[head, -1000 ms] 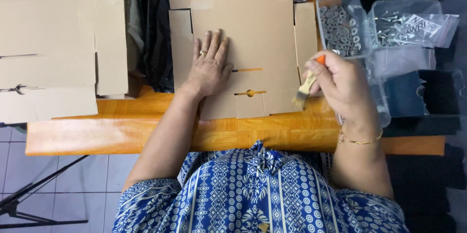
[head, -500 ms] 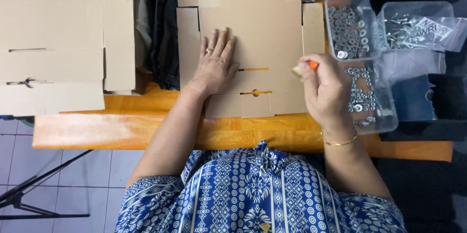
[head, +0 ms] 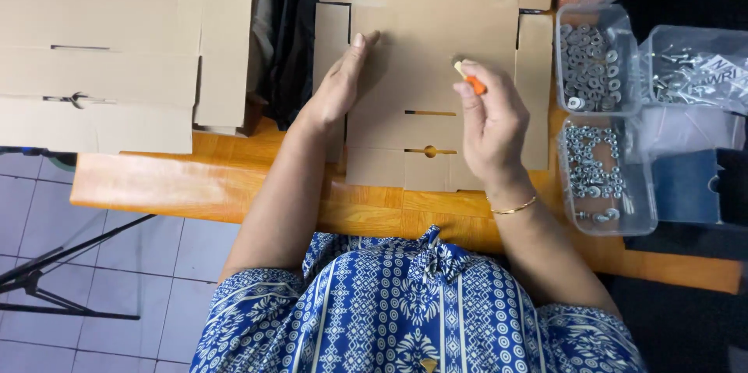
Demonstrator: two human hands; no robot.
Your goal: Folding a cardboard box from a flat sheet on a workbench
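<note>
Nearby, washer tubs (head: 596, 69), cardboard stack (head: 101, 53)

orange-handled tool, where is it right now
In the head view the orange-handled tool is pinched in the right hand, over the flat cardboard sheet, left of the clear trays of washers.

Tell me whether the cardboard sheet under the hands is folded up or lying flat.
Lying flat. The cardboard sheet is spread unfolded on the wooden table, its side flaps level with it; the left hand presses on it and the right hand holds an orange-handled tool above it.
</note>
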